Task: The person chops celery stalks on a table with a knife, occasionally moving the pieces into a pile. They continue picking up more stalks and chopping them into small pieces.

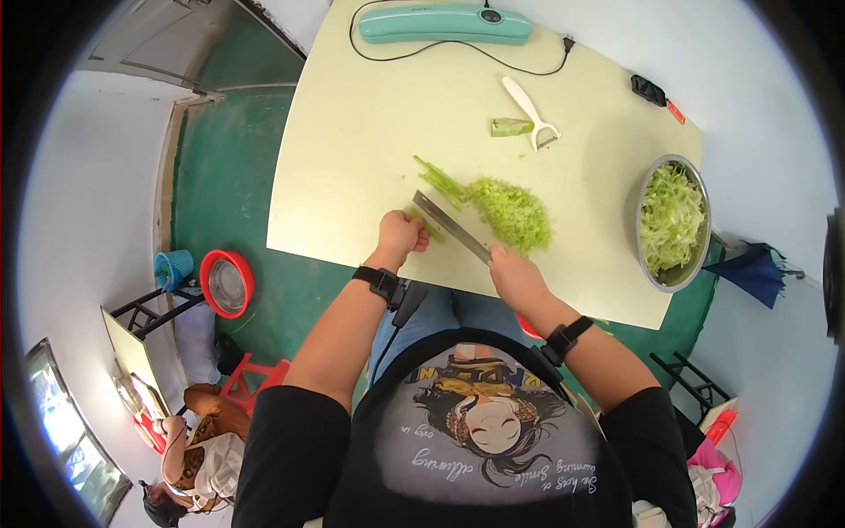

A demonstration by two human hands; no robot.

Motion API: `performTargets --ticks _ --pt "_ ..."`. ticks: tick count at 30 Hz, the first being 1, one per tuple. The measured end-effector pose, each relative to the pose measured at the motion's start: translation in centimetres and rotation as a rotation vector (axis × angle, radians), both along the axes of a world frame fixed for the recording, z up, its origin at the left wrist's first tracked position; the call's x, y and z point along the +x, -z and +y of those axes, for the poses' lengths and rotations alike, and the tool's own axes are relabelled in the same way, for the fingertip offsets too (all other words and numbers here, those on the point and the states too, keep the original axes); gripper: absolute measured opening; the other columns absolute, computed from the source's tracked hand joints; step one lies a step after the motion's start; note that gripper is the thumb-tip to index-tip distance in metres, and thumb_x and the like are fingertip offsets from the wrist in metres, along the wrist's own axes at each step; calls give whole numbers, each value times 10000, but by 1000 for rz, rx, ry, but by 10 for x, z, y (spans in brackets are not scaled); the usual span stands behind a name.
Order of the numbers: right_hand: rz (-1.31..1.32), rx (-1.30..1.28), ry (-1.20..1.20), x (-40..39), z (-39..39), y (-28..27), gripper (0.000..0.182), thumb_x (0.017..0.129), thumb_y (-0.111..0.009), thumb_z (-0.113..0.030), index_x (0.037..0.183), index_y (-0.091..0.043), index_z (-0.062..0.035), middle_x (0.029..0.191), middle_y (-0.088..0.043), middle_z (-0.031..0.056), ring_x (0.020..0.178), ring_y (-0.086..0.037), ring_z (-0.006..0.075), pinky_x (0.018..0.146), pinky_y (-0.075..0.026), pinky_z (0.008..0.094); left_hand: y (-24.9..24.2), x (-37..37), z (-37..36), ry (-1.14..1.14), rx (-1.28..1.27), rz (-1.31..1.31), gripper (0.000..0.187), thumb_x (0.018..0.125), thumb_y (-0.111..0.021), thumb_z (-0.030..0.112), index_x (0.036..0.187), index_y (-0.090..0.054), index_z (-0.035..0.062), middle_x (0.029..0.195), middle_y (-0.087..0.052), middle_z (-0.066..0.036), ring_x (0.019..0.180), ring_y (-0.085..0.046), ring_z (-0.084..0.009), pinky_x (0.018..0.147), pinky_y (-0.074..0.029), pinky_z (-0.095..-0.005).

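Observation:
My right hand (518,275) is wrapped round the handle of a kitchen knife (453,227), whose blade slants up to the left, low over the table. Close to the blade's tip, my left hand (405,235) is closed, its curled fingers on pale green vegetable strips (433,229) partly hidden by the blade and fingers. Beyond the knife lie longer green strips (440,180) and a heap of finely chopped green vegetable (512,214). Farther back, a white peeler (530,107) rests against a cut piece of green stem (509,128).
A metal bowl (647,264) of shredded pale green vegetable stands at the table's right edge. At the back of the pale table (352,150) lie a teal appliance (422,25) with a cord and a black object (648,90). A red basin (249,295) is on the left; another person (207,440) sits lower left.

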State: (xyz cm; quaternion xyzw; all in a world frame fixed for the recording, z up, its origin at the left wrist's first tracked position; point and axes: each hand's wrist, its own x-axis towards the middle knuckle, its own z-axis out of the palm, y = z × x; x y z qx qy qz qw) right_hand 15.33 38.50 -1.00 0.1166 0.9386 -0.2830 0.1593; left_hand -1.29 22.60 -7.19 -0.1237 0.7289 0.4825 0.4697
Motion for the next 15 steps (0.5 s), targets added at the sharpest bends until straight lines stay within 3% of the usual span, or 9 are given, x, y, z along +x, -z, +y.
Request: performTargets --ticks 5,15 --pt "28 -50 35 12 -4 -10 149 861 -501 -119 955 -422 -35 845 -554 192 726 -567 389 614 -468 461 -5 9 -1 -31 -7 -32 145 874 -537 68 812 -556 -62 711 -626 -154 571 -630 -230 533 -553 -323" --pt "67 -65 16 13 -15 -10 155 857 -501 -106 965 -413 -36 818 -547 187 692 -563 387 596 -467 463 1 18 -4 -164 63 -70 134 845 -510 21 790 -579 -80 725 -624 -173 572 -632 -252 551 -566 -337"
